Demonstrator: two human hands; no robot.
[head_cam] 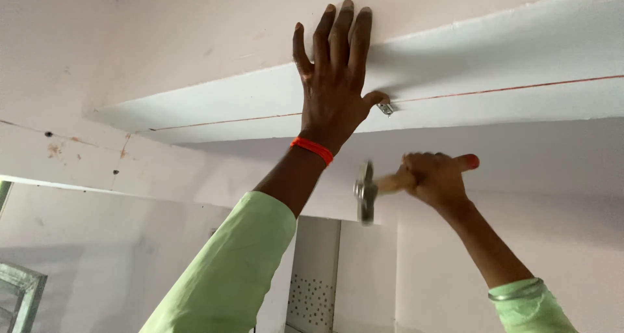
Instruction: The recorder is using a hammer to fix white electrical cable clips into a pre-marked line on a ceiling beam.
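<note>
Head view: fixing step in hand. Left hand (335,79) flat on the white beam (494,66), fingers spread, thumb pinning a small metal clip (386,108) on the red chalk line (520,88). Right hand (437,177) fisted around a hammer (368,191) just below; next blow needs aim clear of the thumb.

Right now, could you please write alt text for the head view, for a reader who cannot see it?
A left hand presses flat against a white ceiling beam, its thumb pinning a small metal clip on a red line. Below, the right hand grips a hammer by its wooden handle. Both sleeves are light green.
</note>
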